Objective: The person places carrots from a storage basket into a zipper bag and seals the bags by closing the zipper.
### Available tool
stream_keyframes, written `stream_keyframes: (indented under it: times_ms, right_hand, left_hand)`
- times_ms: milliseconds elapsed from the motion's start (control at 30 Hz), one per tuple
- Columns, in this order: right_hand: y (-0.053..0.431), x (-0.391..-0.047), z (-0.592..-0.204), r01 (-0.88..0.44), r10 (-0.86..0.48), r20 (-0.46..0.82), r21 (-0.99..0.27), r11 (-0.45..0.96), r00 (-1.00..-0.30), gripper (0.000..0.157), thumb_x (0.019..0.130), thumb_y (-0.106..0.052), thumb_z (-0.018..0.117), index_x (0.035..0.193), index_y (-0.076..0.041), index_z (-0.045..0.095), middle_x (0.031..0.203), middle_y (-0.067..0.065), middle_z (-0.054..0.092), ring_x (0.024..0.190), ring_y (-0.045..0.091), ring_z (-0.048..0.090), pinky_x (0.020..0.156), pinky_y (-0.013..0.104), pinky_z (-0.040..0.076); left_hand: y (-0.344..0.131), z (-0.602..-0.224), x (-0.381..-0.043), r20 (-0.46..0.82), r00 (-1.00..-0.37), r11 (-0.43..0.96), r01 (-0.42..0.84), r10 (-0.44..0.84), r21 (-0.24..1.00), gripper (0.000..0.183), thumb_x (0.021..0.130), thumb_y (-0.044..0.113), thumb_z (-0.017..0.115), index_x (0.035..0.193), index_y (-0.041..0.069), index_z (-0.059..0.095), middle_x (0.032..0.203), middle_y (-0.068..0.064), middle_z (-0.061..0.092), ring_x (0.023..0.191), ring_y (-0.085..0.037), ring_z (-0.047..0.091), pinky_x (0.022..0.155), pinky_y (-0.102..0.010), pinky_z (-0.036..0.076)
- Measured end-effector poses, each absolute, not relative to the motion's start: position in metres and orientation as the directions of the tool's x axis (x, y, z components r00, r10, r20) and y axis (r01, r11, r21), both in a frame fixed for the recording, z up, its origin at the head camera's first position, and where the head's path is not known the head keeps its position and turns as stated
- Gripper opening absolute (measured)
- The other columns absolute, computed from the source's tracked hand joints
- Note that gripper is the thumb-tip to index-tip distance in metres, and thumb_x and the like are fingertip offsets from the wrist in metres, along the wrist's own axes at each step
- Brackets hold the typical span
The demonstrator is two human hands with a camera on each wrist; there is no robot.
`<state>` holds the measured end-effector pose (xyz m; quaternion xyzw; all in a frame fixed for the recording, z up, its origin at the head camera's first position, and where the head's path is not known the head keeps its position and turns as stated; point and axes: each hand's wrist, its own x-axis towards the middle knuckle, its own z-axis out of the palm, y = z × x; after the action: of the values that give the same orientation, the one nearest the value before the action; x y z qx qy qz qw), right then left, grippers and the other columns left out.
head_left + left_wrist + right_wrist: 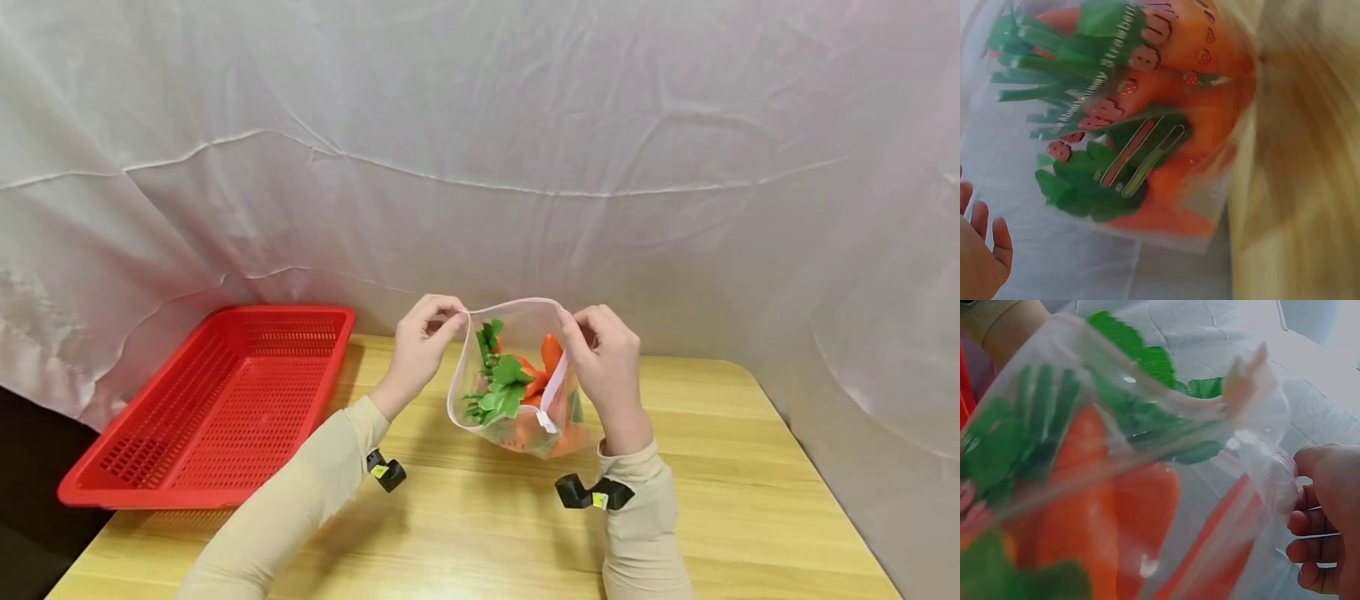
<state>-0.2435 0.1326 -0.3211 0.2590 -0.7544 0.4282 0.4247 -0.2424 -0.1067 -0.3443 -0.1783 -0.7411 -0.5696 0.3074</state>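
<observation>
A clear zip bag (517, 442) with a pink edge hangs between my two hands, its mouth spread wide toward me. My left hand (417, 350) pinches the left corner of the rim between thumb and fingers. At the opposite corner, my right hand (609, 362) pinches the rim the same way. Inside lie several orange carrots (551, 354) with green leafy tops (504, 387) pointing up to the left. A whitish tab (547, 421) sits on the near rim. Strawberry pictures and lettering (1147, 56) show on the bag's side in the left wrist view.
To the left stands a red perforated plastic basket (318, 417), close to my left forearm. The bag is over a light wooden table (735, 500). A pale cloth curtain (480, 150) rises behind the table's back edge.
</observation>
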Motion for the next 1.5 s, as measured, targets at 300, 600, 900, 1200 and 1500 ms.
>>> stream_keyframes:
  times_ms: [300,600,900,1200,1500]
  right_hand:
    - [0.134,-0.245,-0.321,-0.795,-0.100,0.875,-0.375,0.477,-0.473,0.020,0.086,-0.006,0.070,0.068,-0.004,0.062,0.063,0.006,0.052,0.059,0.015,0.044,0.056,0.017,0.033]
    - [0.135,-0.241,-0.321,-0.891,-0.489,0.752,-0.307,0.335,-0.443,0.031,0.077,-0.021,0.080,0.068,-0.011,0.052,0.064,0.001,0.046,0.064,0.010,0.043,0.061,0.019,0.033]
    - [0.127,-0.239,-0.322,-0.903,-0.599,0.682,-0.245,0.352,-0.419,0.016,0.079,-0.011,0.079,0.076,-0.015,0.063,0.072,-0.006,0.056,0.070,0.010,0.053,0.065,0.025,0.045]
    - [0.132,-0.246,-0.322,-0.828,-0.170,0.879,-0.334,0.450,-0.447,0.006,0.082,0.002,0.074,0.079,0.000,0.068,0.072,0.010,0.061,0.067,0.011,0.052,0.060,0.016,0.041]
    - [0.142,-0.252,-0.320,-0.660,0.286,0.731,-0.682,0.315,-0.619,0.017,0.089,-0.008,0.070,0.088,0.009,0.068,0.079,0.000,0.061,0.068,-0.003,0.050,0.062,0.010,0.042]
  left_hand:
    - [-0.117,-0.325,-0.248,0.658,-0.712,0.305,0.588,-0.245,0.750,0.010,0.091,0.010,0.067,0.096,0.001,0.067,0.089,-0.004,0.061,0.084,-0.007,0.055,0.073,-0.019,0.046]
    - [-0.125,-0.320,-0.253,0.587,-0.722,0.288,0.512,-0.367,0.809,0.013,0.091,0.010,0.064,0.096,-0.001,0.065,0.081,0.006,0.057,0.073,-0.006,0.053,0.068,-0.018,0.043]
    - [-0.130,-0.320,-0.256,0.518,-0.742,0.241,0.458,-0.425,0.855,0.014,0.091,0.009,0.064,0.098,-0.003,0.065,0.082,0.004,0.056,0.073,-0.007,0.052,0.069,-0.016,0.042]
    - [-0.143,-0.322,-0.257,0.478,-0.749,0.216,0.427,-0.460,0.878,0.016,0.092,0.012,0.064,0.099,-0.003,0.064,0.081,0.008,0.055,0.078,-0.007,0.052,0.072,-0.018,0.041]
    - [-0.147,-0.322,-0.248,0.457,-0.752,0.161,0.437,-0.475,0.885,0.018,0.093,0.015,0.064,0.100,-0.002,0.062,0.085,0.007,0.056,0.081,-0.009,0.051,0.073,-0.019,0.042]
